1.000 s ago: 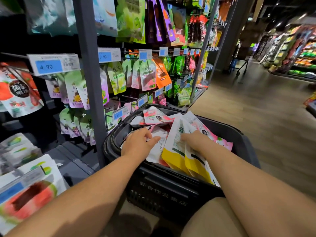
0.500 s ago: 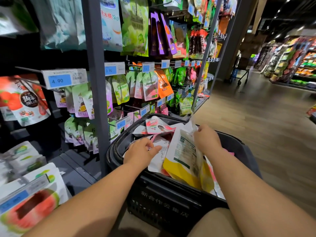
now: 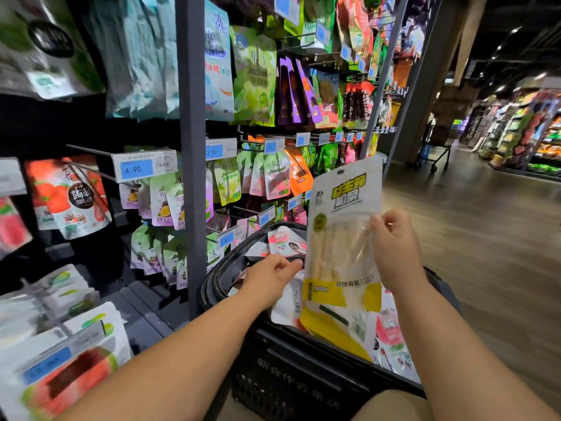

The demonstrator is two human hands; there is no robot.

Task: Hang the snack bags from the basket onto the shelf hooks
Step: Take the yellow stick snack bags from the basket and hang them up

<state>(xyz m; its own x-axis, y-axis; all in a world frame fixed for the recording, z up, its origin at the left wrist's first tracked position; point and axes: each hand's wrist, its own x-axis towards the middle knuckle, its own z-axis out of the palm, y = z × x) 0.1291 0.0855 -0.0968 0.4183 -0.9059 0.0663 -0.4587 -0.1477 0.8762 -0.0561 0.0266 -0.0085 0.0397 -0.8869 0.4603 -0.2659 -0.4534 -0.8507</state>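
Observation:
My right hand grips a white and yellow snack bag by its right edge and holds it upright above the black basket. A second yellow bag hangs lower behind it. My left hand reaches into the basket and rests with curled fingers on a white bag among several pink and white bags. Shelf hooks with blue price tags stick out of the rack to the left, most carrying hanging bags.
A grey upright post of the rack stands just left of the basket. Hanging snack bags fill the shelves at left and above. The wooden aisle floor opens to the right, with a trolley far back.
My right hand has lifted the white and yellow bag out of the basket and turned its front toward me. My left hand stays in the basket, shifted slightly right. The view has tilted upward.

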